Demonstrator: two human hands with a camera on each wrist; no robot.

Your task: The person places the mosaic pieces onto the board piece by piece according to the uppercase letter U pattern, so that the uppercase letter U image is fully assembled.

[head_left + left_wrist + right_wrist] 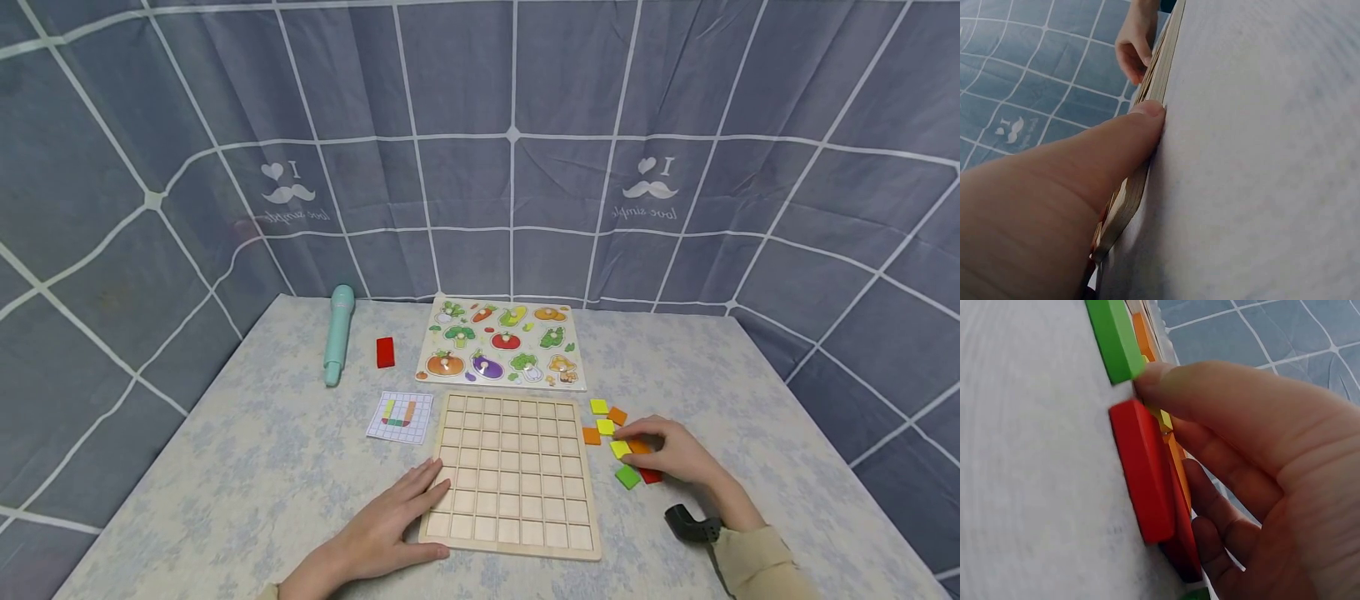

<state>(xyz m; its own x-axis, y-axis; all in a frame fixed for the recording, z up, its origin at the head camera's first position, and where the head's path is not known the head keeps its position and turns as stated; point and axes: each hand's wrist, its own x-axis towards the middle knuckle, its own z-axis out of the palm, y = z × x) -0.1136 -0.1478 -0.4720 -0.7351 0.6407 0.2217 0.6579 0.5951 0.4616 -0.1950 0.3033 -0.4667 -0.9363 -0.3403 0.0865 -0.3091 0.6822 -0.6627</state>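
A wooden grid board [517, 554] lies in the middle of the table, its square cells bare. My left hand [390, 521] rests at its lower left corner, fingers over the left rim and thumb [1122, 144] against the near edge. Right of the board, my right hand [671, 454] pinches a yellow square tile [620, 449] between thumb and index finger, low over the table. Around it lie a green tile [627, 477], red tiles [1144, 475], orange tiles [592, 436] and other yellow tiles [598, 406]. The hand partly covers some of them.
A pattern card [401, 417] with a coloured U shape lies left of the board. Behind stand out a vegetable puzzle board [427, 379], a red block [385, 352] and a teal microphone-shaped object [339, 333]. A grid-patterned curtain [465, 183] borders the table.
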